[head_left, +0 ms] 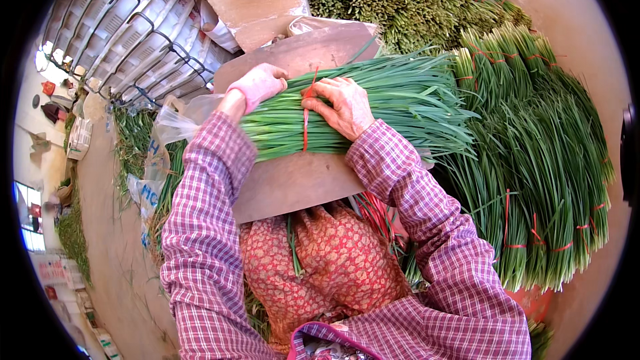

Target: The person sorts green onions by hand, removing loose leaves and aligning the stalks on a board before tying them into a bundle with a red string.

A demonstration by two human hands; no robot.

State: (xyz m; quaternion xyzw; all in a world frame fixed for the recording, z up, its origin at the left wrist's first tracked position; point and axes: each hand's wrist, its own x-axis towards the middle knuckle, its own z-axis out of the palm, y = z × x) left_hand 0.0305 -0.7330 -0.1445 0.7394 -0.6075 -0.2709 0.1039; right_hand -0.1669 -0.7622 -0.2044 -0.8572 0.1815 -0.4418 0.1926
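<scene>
A thick bundle of garlic chives (pixel 407 100) lies crosswise on a brown board (pixel 293 190) over my lap, its leaf tips fanning out to the right. A red tie (pixel 306 130) goes around the bundle near its middle. My right hand (pixel 343 105) rests on top of the leaves and pinches the upper part of that tie between thumb and fingers. My left hand (pixel 259 85), partly covered in pink cloth, is at the bundle's far left edge, fingers curled. What these fingers hold, if anything, is hidden. The bundle's left end is partly behind my left sleeve.
Tied chive bundles (pixel 533 180) are piled on the right, with more stacked chives (pixel 407 3) at the back. Clear plastic bags (pixel 183 120) hang beside the board's left. A metal-framed stack of white crates (pixel 133 27) stands far left. Loose greens (pixel 130 153) litter the floor.
</scene>
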